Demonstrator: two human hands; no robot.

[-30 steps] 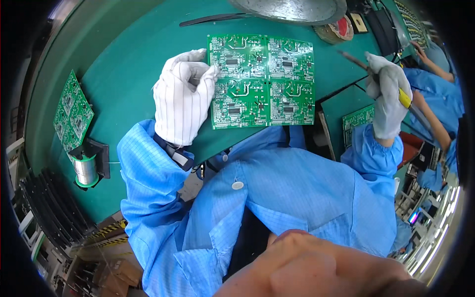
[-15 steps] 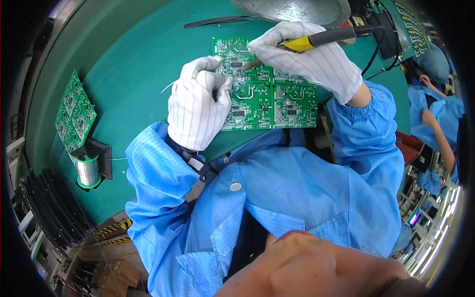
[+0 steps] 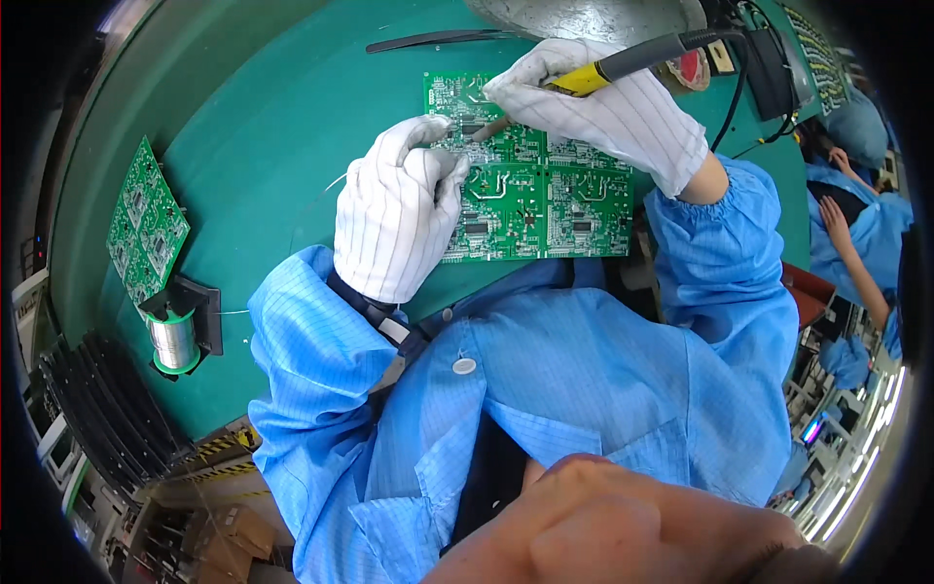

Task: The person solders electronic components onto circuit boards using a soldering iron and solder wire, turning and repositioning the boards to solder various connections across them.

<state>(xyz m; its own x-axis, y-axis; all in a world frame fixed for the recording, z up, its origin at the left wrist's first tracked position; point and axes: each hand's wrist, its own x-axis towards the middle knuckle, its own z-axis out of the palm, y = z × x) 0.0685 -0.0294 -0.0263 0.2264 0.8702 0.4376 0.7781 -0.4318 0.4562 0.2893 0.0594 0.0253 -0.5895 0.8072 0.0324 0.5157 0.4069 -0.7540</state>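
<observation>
In the upper middle a green circuit board (image 3: pixel 525 246), divided into several like sections, lies on the green mat. My right hand (image 3: pixel 613 117), in a white striped glove, is closed around a yellow and dark grey soldering iron (image 3: pixel 632 60). The iron slants down to the left, its tip at a chip area on the upper left section. My left hand (image 3: pixel 394 219), gloved too, is closed over the board's left edge, fingertips near the iron's tip. A thin solder wire (image 3: pixel 337 182) sticks out behind it; the pinched end is hidden.
At the left a solder wire spool (image 3: pixel 174 343) sits on a black holder, beside another green board (image 3: pixel 148 222) standing tilted. Black tweezers (image 3: pixel 433 41) and a metal dish (image 3: pixel 593 18) lie at the far side. The iron's cable (image 3: pixel 741 92) runs right. Another person (image 3: pixel 846 214) works at far right.
The board has slid slightly right and toward me. My left hand has shifted a little right with it. The iron's handle is tilted more steeply, its tip still on the upper left section.
</observation>
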